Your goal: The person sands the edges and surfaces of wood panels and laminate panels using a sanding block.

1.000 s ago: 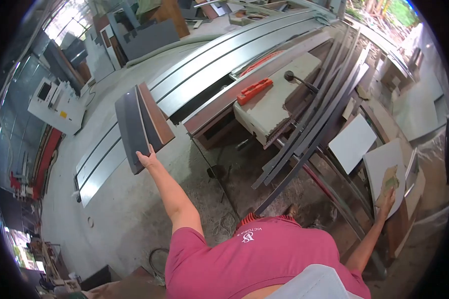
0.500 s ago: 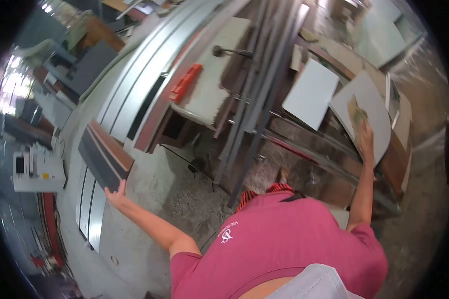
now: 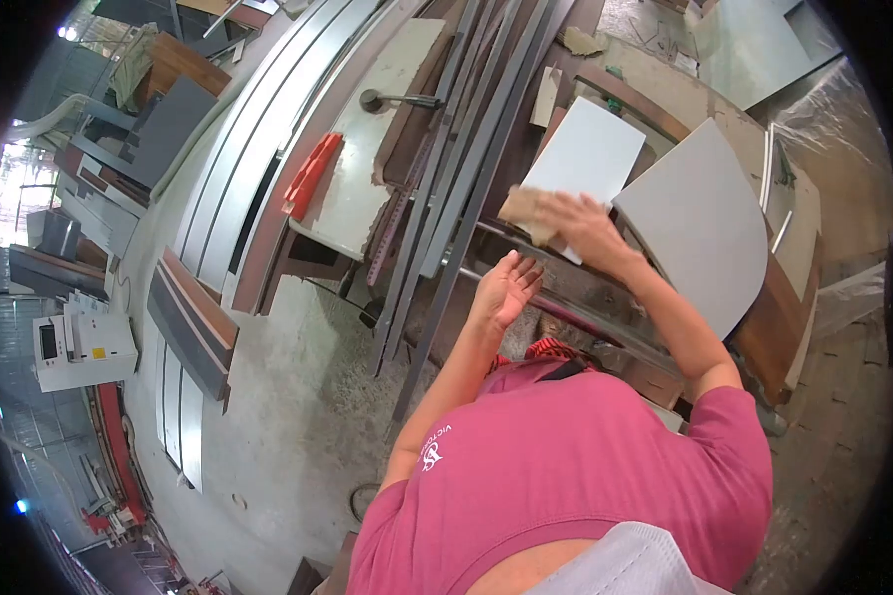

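My right hand (image 3: 590,233) holds a crumpled tan rag (image 3: 522,206) at the lower left edge of a white rectangular board (image 3: 590,144). Its fingers lie over the rag and hide part of it. Close by, my left hand (image 3: 506,290) is raised with the palm turned up and the fingers apart and slightly bent, nothing visible in it. To the right of the white board lies a larger pale grey panel (image 3: 700,228) with a curved side.
Long dark metal bars (image 3: 456,178) run left of my hands. Beyond them are a red tool-like piece (image 3: 313,177), a lever with a round knob (image 3: 371,100) and a sliding saw table (image 3: 258,109). A stack of dark boards (image 3: 191,322) rests on its near end.
My left hand has let go of the dark board stack and come to the middle. My right hand has moved left with the rag, from the grey panel to the white board.
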`<state>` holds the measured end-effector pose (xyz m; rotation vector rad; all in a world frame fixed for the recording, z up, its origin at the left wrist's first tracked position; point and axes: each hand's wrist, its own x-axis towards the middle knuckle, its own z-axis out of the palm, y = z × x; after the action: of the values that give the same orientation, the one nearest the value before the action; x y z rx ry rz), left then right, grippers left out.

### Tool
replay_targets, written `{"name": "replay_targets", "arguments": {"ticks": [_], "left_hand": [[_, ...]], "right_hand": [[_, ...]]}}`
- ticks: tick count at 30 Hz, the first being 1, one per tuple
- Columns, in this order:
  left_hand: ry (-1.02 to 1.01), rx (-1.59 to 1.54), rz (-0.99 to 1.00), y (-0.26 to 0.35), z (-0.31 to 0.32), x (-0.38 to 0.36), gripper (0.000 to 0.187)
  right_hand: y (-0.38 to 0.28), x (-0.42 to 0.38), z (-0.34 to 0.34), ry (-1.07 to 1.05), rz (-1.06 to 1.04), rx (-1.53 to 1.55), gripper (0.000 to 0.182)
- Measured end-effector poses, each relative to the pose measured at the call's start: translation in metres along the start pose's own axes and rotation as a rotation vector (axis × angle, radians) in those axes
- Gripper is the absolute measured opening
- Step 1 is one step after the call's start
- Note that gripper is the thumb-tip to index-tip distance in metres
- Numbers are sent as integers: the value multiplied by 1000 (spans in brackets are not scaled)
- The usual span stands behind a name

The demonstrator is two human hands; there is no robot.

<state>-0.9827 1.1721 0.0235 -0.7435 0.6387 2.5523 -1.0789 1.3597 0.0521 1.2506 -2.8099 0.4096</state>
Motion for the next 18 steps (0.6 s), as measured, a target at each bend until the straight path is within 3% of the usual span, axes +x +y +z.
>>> {"name": "replay_targets", "arguments": {"ticks": [2,4,5,7,8,9,11,12,13,14,16,18], "left_hand": [[47,-8,-7,-7,10,14,48],[44,15,-24,-8,22,18,43],[46,22,-18,-8,29,18,43],[8,110,-38,-8,40,18,40],[8,113,-26,-6,41,19,40],[22,105,-49,-5,40,20,38],[40,128,-65,-4,44,18,36],[38,126,-54,-3,47,17,36],[52,152,-51,-2,49,16,36],[67,180,-47,-2,51,15,35],[77,207,-5,-1,51,16,36],[63,208,-52,1,45,19,36]], "right_hand": [[66,17,15,74,123,127,50],[74,39,-30,-42,471,-54,46],[96,45,-21,-34,470,-48,46],[140,54,6,282,660,-294,37],[133,57,-11,291,653,-289,37],[111,59,-44,178,607,-28,33],[82,63,-59,-171,577,326,26],[82,59,-27,-204,274,158,26],[45,53,-44,-221,63,134,34],[42,38,-20,-175,-154,24,44],[35,38,-24,-222,-151,97,46],[59,56,-33,-190,48,70,45]]}}
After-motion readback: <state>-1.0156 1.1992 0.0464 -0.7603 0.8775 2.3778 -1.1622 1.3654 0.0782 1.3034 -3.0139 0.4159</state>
